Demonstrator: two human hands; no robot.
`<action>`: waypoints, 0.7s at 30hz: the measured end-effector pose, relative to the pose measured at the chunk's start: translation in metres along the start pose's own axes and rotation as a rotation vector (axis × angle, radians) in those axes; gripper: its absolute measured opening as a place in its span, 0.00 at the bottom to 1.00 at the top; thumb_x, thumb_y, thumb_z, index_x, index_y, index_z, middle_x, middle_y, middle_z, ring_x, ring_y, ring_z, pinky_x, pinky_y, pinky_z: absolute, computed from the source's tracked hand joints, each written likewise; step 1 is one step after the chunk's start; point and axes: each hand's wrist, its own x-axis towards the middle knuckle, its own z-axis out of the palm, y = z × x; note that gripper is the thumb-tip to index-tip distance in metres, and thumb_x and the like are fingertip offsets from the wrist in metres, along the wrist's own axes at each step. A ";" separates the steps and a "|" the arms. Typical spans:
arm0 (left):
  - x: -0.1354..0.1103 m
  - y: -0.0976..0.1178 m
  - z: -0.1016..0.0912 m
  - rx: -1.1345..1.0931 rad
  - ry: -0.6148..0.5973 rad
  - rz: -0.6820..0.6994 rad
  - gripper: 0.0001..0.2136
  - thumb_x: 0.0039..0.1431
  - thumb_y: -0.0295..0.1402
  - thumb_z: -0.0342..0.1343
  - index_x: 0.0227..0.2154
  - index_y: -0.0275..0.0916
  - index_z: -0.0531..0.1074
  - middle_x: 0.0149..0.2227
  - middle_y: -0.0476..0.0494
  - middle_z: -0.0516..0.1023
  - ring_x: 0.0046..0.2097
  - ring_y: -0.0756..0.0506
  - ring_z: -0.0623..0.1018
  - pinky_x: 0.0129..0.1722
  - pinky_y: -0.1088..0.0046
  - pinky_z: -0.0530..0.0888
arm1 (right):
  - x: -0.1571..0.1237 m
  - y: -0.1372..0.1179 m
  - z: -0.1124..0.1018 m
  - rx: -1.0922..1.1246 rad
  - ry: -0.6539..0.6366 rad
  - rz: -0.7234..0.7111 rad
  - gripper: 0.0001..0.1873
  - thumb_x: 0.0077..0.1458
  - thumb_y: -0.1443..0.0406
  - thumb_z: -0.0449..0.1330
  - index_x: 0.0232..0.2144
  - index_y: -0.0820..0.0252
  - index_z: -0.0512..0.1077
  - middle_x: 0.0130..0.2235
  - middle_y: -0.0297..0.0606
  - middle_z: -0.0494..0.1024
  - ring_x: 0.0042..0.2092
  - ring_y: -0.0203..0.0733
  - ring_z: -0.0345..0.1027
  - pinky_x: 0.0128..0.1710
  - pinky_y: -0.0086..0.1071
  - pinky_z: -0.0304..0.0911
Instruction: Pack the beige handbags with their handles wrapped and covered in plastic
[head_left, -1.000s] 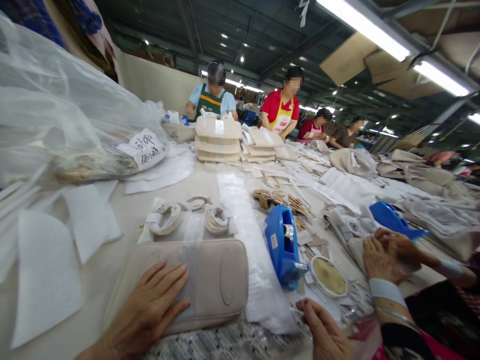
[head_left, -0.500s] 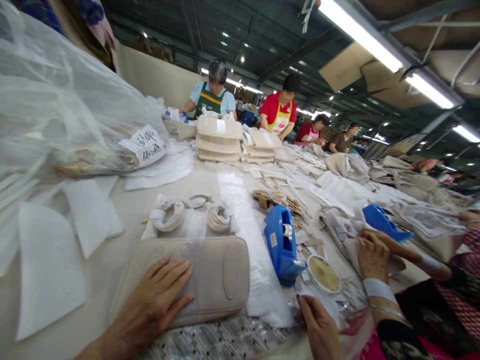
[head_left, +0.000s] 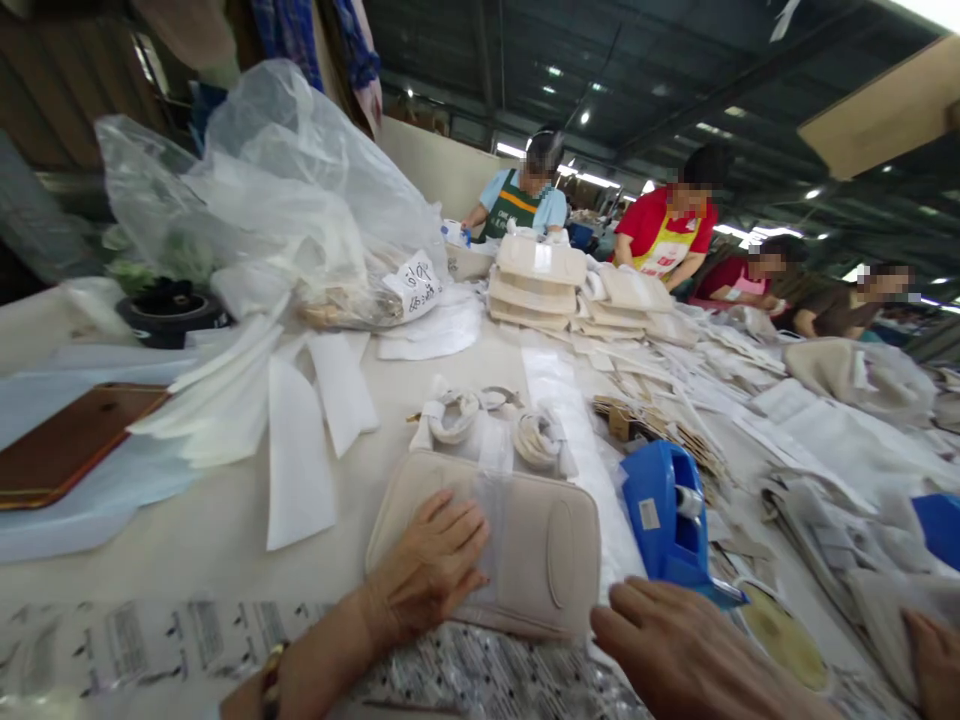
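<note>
A beige bag [head_left: 529,550] lies flat on the table, with a strip of clear tape [head_left: 491,510] running across it and up over its far edge. My left hand [head_left: 431,560] rests on the bag's left half, fingers stretched out. Close to the bag's lower right corner is my right hand [head_left: 667,640], fingers curled in; whatever they may hold is hidden. Wrapped coils of strap [head_left: 456,415] lie just beyond the bag. A blue tape dispenser [head_left: 660,510] stands to its right, beyond my right hand.
White sheets [head_left: 296,450], a brown phone [head_left: 79,440] and a large clear plastic bag [head_left: 300,200] are on the left. Stacked beige bags [head_left: 540,270] stand farther back. A round yellowish lid or roll [head_left: 784,630] and a co-worker's hand [head_left: 934,660] are at right. Several people work beyond.
The view has swung left, bringing the phone into sight. My right hand has moved from in front of the dispenser towards the bag's lower right corner. My left hand stays on the bag.
</note>
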 end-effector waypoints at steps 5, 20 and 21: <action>-0.003 0.001 0.003 -0.042 -0.002 -0.025 0.17 0.58 0.35 0.55 0.47 0.33 0.65 0.44 0.39 0.74 0.51 0.41 0.70 0.58 0.56 0.58 | 0.088 0.018 -0.011 -0.081 -0.214 -0.134 0.09 0.53 0.74 0.51 0.28 0.59 0.67 0.28 0.36 0.72 0.30 0.39 0.66 0.28 0.32 0.50; -0.001 -0.001 0.003 -0.090 -0.021 -0.051 0.16 0.59 0.37 0.54 0.46 0.31 0.66 0.43 0.41 0.74 0.50 0.42 0.70 0.58 0.57 0.59 | 0.170 0.035 -0.007 -0.289 -0.377 -0.297 0.11 0.51 0.72 0.53 0.31 0.63 0.75 0.29 0.45 0.78 0.34 0.47 0.73 0.30 0.33 0.57; -0.001 -0.001 0.003 -0.092 -0.018 -0.051 0.16 0.59 0.37 0.54 0.45 0.31 0.67 0.44 0.41 0.74 0.50 0.42 0.70 0.58 0.57 0.59 | 0.173 0.036 -0.007 -0.290 -0.386 -0.297 0.11 0.51 0.72 0.53 0.31 0.63 0.75 0.29 0.46 0.78 0.34 0.47 0.73 0.30 0.32 0.57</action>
